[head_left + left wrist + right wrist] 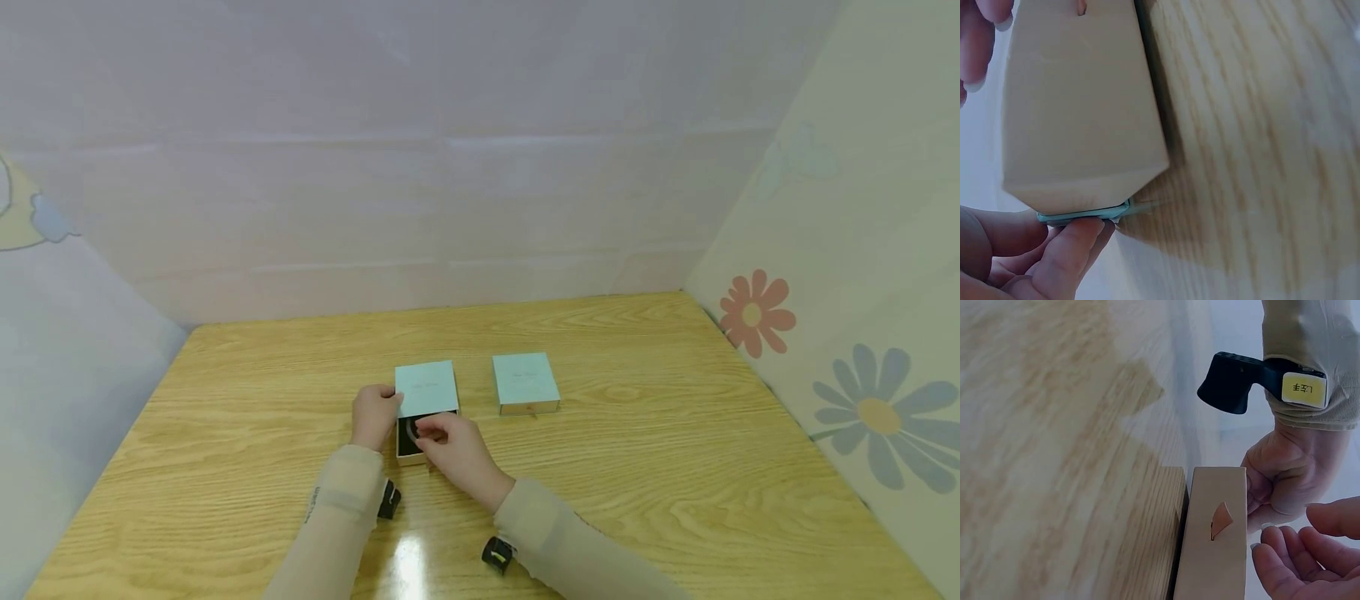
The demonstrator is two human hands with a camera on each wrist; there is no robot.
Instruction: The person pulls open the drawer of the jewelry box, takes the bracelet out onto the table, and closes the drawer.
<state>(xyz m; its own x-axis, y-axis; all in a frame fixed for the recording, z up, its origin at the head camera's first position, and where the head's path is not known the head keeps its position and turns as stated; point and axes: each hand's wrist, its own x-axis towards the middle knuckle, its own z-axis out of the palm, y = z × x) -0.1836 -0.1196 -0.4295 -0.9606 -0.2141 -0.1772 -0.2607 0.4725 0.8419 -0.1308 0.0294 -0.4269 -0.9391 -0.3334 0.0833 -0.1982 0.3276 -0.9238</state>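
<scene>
A: What are the hands doing?

B: The left hand (375, 417) pinches the left side of a gift box's pale blue sleeve (426, 387), apparently steadying it. The drawer (411, 460) juts toward the person, baring dark lining and a grey ring, possibly a bangle (408, 430). A tan tab (1222, 522) on the drawer's front is presumably for pulling.

A: And the right hand?

B: The right hand (459, 454) is over the drawer, thumb and fingers bent toward the bangle; I cannot tell whether they pinch it.

A: Room to move?

B: Wood tabletop (637, 467) shows before the drawer, and between the sleeve and a matching closed box (527, 383) rightward.
</scene>
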